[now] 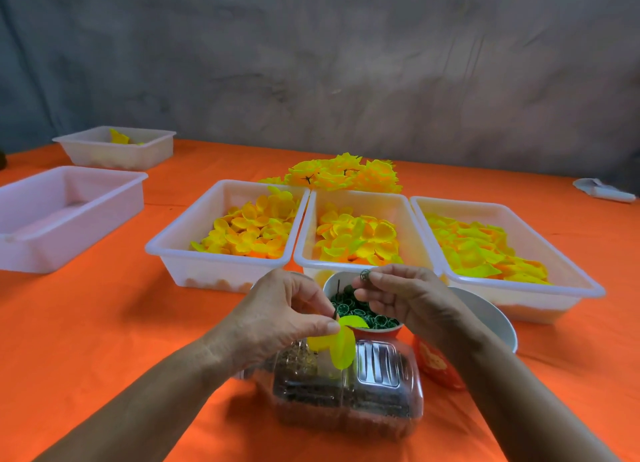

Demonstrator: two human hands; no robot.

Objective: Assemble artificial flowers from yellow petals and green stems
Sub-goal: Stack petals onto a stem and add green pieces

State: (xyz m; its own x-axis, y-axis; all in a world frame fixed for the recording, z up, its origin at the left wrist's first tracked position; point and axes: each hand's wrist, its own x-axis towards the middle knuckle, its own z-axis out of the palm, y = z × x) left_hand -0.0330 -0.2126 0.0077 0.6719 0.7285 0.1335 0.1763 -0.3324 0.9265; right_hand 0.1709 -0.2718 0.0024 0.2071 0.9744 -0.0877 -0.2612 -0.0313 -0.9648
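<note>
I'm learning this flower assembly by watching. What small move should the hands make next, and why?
Probably bring the right hand with its small green ring across to the left hand and thread it on: the left hand already pinches the yellow-green petals on a stem.

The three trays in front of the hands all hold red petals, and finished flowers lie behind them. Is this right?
Not quite: in the head view the petals in the three trays are yellow, not red. The finished flowers do lie behind them.
</note>
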